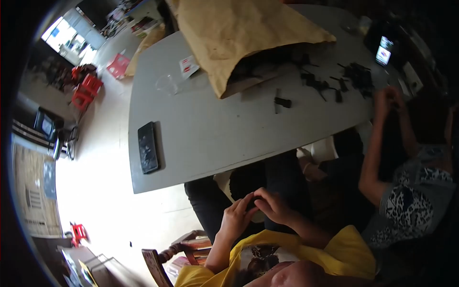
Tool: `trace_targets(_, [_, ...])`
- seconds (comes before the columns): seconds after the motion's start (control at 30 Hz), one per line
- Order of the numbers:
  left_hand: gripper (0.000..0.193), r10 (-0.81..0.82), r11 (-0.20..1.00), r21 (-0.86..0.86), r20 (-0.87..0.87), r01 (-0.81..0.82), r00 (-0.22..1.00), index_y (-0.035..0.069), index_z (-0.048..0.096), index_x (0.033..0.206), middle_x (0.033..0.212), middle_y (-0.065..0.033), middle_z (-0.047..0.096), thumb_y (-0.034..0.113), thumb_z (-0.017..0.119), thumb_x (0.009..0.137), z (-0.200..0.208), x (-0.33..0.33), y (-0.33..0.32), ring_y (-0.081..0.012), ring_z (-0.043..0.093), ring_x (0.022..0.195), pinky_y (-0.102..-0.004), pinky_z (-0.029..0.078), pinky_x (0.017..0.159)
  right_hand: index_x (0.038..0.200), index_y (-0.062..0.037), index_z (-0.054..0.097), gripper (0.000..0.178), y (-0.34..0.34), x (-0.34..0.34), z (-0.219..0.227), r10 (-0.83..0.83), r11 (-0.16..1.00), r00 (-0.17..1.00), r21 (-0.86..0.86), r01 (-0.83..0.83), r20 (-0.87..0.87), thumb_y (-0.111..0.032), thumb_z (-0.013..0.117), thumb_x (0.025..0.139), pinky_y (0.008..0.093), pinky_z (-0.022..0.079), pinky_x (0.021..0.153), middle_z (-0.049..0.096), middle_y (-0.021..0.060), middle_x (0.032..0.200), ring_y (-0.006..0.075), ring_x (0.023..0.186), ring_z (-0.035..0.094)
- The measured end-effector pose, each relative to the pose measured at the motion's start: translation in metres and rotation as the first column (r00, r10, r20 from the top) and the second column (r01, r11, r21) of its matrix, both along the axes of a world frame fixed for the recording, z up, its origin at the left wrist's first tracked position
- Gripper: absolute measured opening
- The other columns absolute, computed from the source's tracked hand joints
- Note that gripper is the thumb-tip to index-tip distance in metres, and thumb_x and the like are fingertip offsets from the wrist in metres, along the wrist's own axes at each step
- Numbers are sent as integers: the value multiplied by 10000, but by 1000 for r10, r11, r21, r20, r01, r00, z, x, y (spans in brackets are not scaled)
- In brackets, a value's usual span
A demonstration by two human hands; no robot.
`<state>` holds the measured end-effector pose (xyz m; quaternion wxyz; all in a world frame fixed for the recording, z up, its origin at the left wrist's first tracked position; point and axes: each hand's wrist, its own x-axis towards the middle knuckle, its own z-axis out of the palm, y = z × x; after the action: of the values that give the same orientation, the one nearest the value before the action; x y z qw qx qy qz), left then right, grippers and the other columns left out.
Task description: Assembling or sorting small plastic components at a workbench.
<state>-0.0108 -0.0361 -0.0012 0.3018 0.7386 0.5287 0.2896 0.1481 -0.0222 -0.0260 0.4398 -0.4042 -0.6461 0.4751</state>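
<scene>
Brown paper forms the big sack [248, 28] lying on the grey table [205, 129], its mouth gaping toward the near side, probably so that its contents can be reached from the seats. Its inside is in deep shadow; dark shapes show there, but what they are, or how full it is, I cannot tell. Just right of the sack's mouth are loose black parts [318, 83], thickening into a heap [359, 79] farther right, and a single black piece [282, 102] lies apart in front of it. Well in front of the sack, off the table's near edge, the left hand [234, 215] and right hand [273, 206] meet, fingers bent inward and tips close together, as if steadying something small; the dark patch between them could be a black part or only the dark trousers [208, 205] behind, so I cannot tell whether they grasp anything. Right of the sack, a co-worker's hands [389, 99] come together near the heap, their hold unclear; a lit phone [384, 50] stands tilted beyond, perhaps propped for viewing. Left of the sack lie a white-and-red packet [189, 66] and apparently a clear container [167, 85], its contents indiscernible; a dark phone [147, 147] lies farther forward, maybe set away from the parts.
</scene>
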Motion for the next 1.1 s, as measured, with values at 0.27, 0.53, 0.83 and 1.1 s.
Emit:
trace_targets(0.27, [201, -32, 996, 92, 265, 8, 964, 11, 545, 959, 845, -153, 601, 17, 593, 765, 0, 8, -5, -296, 599, 701, -343, 484, 627, 937, -43, 503, 122, -14, -4, -12, -14, 984, 1000, -178, 17, 16, -150, 454, 906, 347, 436, 548, 572, 165, 728, 328, 678, 598])
trace_targets(0.53, [53, -8, 995, 95, 392, -32, 920, -5, 525, 826, 660, -113, 502, 3, 497, 782, -7, 2, -4, -241, 491, 569, -311, 383, 534, 870, -38, 504, 134, -14, -11, -1, 20, 992, 999, -128, -16, 33, -168, 479, 893, 348, 428, 541, 543, 144, 687, 333, 629, 565])
trace_targets(0.83, [83, 1, 998, -53, 453, 26, 891, -9, 561, 835, 665, -63, 519, 57, 512, 829, -17, -6, -8, -138, 484, 548, -247, 371, 513, 849, -21, 555, 65, 57, 10, 26, -336, 862, 896, 477, 169, 290, -81, 534, 835, 383, 449, 676, 558, 142, 881, 319, 795, 555])
trace_targets(1.1, [158, 82, 949, -303, 499, 85, 863, -4, 550, 808, 618, -7, 545, 133, 505, 873, -29, -6, -17, -38, 488, 528, -178, 379, 490, 1139, 0, 511, 360, 168, 50, 8, -739, 669, 202, 737, 98, 643, 6, 551, 781, 411, 451, 815, 505, 156, 1138, 324, 1041, 480])
